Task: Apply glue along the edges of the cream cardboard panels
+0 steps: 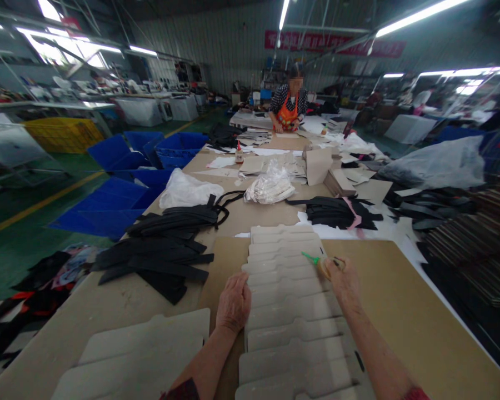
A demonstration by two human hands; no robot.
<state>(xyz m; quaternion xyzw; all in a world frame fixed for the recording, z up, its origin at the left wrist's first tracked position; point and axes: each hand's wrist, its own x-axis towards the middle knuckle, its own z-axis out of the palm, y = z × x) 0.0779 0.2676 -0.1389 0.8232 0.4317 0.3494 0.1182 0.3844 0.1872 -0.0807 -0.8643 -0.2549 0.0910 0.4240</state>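
Observation:
Overlapping grey cardboard pieces (287, 300) run in a long row down the middle of a brown board (383, 289). My right hand (344, 278) is closed around a small glue bottle (325, 268), whose green nozzle points left over the upper part of the row. Against the left edge of the row rests my left hand (234, 303), its fingers together and curled at the cardboard's edge; whether they grip anything is hidden. More grey cardboard pieces (137, 355) lie at the lower left. Black strips (162, 261) are piled beyond them.
A clear plastic bag (270, 186), another black bundle (337, 211) tied with pink, and a red-tipped bottle (239, 154) stand or lie farther up the table. Blue bins (112, 200) are on the left. A person in an orange apron (287, 115) works at the far end.

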